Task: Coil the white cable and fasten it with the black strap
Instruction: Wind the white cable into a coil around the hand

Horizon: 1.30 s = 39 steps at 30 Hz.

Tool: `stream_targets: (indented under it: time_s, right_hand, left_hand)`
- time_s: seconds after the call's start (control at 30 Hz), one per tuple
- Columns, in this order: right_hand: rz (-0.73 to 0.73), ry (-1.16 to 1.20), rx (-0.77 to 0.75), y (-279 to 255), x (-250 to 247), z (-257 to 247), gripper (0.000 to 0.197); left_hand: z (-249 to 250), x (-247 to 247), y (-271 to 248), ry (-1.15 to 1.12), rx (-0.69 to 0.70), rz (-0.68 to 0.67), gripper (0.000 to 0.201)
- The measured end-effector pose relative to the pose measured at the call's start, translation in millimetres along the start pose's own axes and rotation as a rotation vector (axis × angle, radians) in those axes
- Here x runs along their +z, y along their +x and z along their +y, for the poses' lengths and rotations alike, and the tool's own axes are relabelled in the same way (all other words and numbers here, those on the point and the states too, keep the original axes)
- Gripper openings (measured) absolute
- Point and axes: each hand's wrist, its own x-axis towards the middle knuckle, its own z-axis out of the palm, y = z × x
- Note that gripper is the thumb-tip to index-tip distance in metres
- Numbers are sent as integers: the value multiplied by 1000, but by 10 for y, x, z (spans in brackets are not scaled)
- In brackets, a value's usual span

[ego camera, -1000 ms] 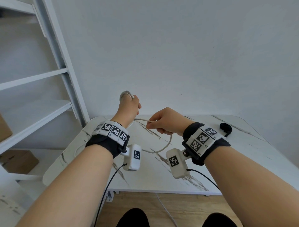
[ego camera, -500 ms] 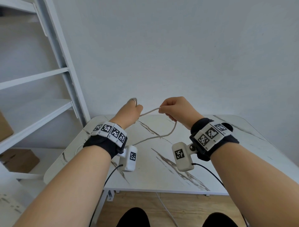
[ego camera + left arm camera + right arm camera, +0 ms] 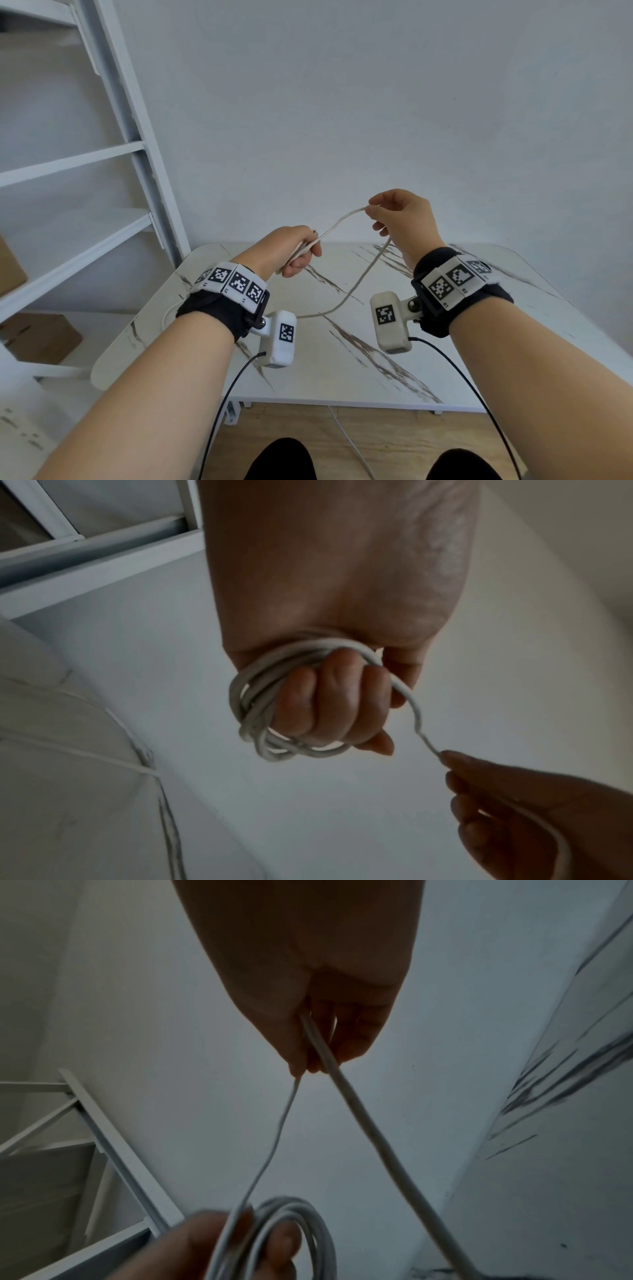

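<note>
The white cable (image 3: 359,277) runs from a small coil (image 3: 250,715) of several loops that my left hand (image 3: 298,253) grips in a fist above the marble table (image 3: 342,370). A strand rises from that fist to my right hand (image 3: 376,216), held higher and to the right, which pinches it between thumb and fingers (image 3: 318,1053). From there the cable drops in a long slack curve to the tabletop and passes under my left wrist. A further stretch of cable (image 3: 168,311) lies near the table's left edge. The black strap is hidden from all views.
A white shelf unit (image 3: 85,240) stands left of the table, with a cardboard box (image 3: 41,337) on its low shelf. The plain wall rises right behind the table. Black camera leads hang from both wrists, and a thin white cord (image 3: 349,442) trails on the wooden floor.
My right hand has risen and moved right, drawing the strand out from the left fist. The left hand has tilted a little lower, still holding the coil.
</note>
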Motion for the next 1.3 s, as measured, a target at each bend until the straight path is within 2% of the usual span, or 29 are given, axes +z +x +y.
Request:
stream_targets:
  time_s: [0.07, 0.17, 0.33, 0.5, 0.63, 0.83, 1.07, 1.3]
  right_hand:
    - [26, -23, 8, 7, 24, 33, 11]
    - [43, -58, 28, 17, 57, 73, 13]
    - [27, -91, 58, 8, 101, 121, 17]
    - [-43, -142, 105, -17, 135, 148, 18]
    - [-142, -189, 180, -57, 200, 144, 22]
    - [-302, -109, 336, -132, 237, 23, 30]
    - [-349, -91, 492, -156, 316, -37, 16]
    - [-377, -251, 410, -206, 329, -27, 24]
  left_hand:
    - [24, 7, -22, -22, 16, -45, 38]
    - [70, 23, -68, -68, 70, -109, 34]
    - [148, 36, -101, -247, 123, -189, 39]
    - [219, 62, -123, -333, 167, -219, 36]
    - [260, 85, -141, -510, 192, -244, 32]
    - [268, 65, -141, -847, 248, -188, 34]
    - [267, 42, -106, -1063, 240, -121, 32]
    - [269, 12, -57, -1231, 233, -54, 33]
